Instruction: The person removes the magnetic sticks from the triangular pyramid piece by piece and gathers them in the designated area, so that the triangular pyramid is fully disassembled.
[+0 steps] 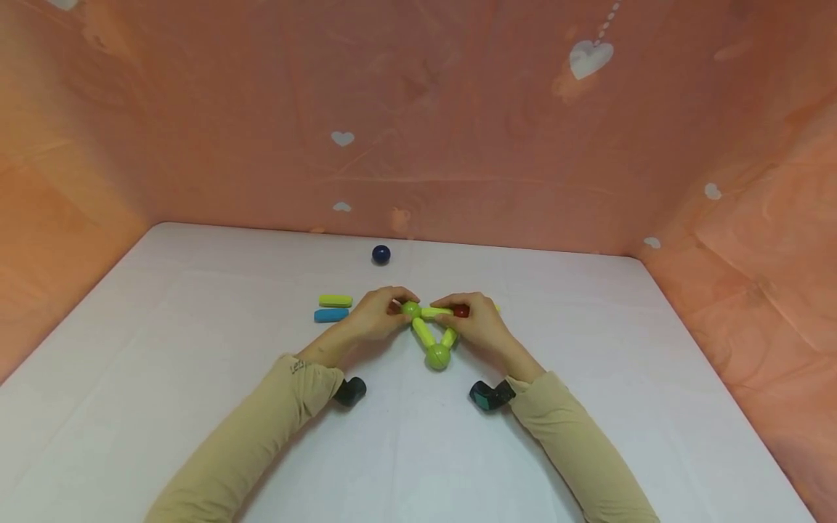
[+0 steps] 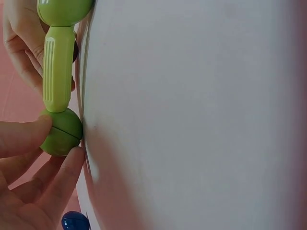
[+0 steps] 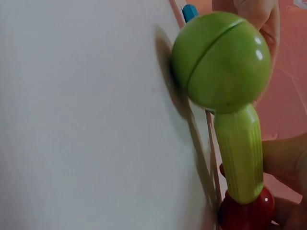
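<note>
Triangle at table centre, between the hands, looks all but closed: three balls, three yellow-green rods. Left rod (image 1: 423, 333) meets the upper green ball (image 1: 411, 310) and the lower green ball (image 1: 438, 357). Right rod (image 3: 238, 153) runs from the lower green ball to the red ball (image 3: 247, 213); both ends look seated in the right wrist view. Top rod (image 1: 436, 313) reaches from the upper green ball toward the red ball; fingers partly cover that end, so can't confirm it is seated. I'd judge the frame mostly built, with that top side the part being worked on.

Left unattached: yellow rod (image 1: 336, 300) and blue rod (image 1: 331, 315), side by side beyond the left forearm, plus blue ball (image 1: 381, 254) farther back. Yellow tip (image 1: 498, 309) pokes out past the right hand; mostly hidden, can't tell if joined to anything. Dark red patch (image 1: 394, 308) by the left fingers, too covered to identify.

Left hand (image 1: 375, 314): grasping the upper green ball, thumb on one side, fingertips on the other, other fingers bent loosely. Right hand (image 1: 480, 323): grasping at the red corner, thumb and forefinger either side of the top rod, red ball tucked in among the fingers; whether it also presses the ball, can't tell. Neither hand is released. Lower green ball is untouched, nearest the person.
</note>
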`<state>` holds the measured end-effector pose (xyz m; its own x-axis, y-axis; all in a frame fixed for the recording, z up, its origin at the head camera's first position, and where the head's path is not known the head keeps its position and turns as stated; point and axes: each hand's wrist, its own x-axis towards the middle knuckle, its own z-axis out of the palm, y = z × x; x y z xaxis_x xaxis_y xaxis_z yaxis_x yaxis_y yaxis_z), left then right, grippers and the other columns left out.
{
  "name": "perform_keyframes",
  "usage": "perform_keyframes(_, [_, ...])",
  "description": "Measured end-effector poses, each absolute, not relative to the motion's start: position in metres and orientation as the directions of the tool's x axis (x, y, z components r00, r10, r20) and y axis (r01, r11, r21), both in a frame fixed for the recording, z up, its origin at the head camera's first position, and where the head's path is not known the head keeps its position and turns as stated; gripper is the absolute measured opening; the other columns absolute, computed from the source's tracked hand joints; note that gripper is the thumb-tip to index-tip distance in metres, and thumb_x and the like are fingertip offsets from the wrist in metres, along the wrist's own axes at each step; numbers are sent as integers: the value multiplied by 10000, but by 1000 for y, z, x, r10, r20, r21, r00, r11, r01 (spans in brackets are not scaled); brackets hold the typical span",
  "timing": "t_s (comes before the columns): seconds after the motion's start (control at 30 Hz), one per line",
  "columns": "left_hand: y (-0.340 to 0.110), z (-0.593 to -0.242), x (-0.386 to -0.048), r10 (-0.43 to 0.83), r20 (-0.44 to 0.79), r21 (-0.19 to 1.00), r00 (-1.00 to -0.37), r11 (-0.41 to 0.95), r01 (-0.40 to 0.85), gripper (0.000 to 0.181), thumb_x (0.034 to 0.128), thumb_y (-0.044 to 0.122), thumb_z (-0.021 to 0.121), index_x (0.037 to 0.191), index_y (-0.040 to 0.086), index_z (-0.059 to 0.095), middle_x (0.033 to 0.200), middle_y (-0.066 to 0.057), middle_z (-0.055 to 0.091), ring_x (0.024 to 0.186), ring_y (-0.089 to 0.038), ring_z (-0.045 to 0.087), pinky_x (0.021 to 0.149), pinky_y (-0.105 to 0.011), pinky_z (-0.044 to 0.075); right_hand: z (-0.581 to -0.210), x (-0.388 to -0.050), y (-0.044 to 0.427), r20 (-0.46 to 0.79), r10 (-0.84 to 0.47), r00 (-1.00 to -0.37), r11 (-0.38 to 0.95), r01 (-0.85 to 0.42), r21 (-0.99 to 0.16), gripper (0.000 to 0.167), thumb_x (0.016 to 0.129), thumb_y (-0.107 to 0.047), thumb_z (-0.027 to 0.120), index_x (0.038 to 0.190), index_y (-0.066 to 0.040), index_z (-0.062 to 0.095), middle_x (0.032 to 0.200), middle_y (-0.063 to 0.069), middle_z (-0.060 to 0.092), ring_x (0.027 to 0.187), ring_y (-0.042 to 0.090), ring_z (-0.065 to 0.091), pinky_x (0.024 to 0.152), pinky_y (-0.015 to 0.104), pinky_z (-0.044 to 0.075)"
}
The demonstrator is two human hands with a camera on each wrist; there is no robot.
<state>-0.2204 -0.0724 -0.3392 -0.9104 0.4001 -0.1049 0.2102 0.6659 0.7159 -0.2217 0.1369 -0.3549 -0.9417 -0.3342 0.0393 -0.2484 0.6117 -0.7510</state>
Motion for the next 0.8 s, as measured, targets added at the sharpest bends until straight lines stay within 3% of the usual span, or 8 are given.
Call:
perform_keyframes(0.23, [-73,-339,-217,373,-123,717,-920,674,177,307,892,82,644,1197,59,619,1190,-154,617,1068,-279,587,952,-406,471,-357,-226,143,16,-309,-951,623,-215,-752,245,871,-151,704,1106,-83,718,1120,95,700,1063,233,588,845,306,454])
perform_keyframes(0.5, [-74,-340,-217,364,-126,727,-923,667,164,305,885,84,655,1187,61,626,1172,-152,627,1050,-272,589,944,-400,475,-351,-217,141,98,-297,-950,654,-277,-703,311,849,-178,725,1141,-74,697,1186,130,663,1167,323,536,995,481,401])
perform_keyframes(0.6, [-74,-339,-216,349,-134,728,-928,670,147,300,885,92,659,1183,71,628,1167,-142,630,1046,-264,586,942,-401,472,-347,-210,140,149,-279,-949,650,-301,-698,307,830,-169,741,1114,-57,705,1077,132,682,1068,322,539,927,457,400])
perform_keyframes(0.73, [-75,-339,-216,337,-140,729,-931,671,133,295,887,111,665,1177,79,623,1156,-135,630,1038,-258,581,936,-404,471,-343,-202,136,179,-268,-947,634,-313,-707,276,814,-167,757,1060,-46,727,856,89,671,858,266,523,758,330,379])
perform_keyframes(0.8, [-75,-339,-216,334,-138,732,-933,669,131,294,882,120,674,1169,78,622,1135,-133,634,1016,-251,582,920,-396,473,-342,-198,135,176,-266,-948,627,-309,-715,262,804,-175,768,1029,-43,737,840,77,678,803,238,519,703,284,376])
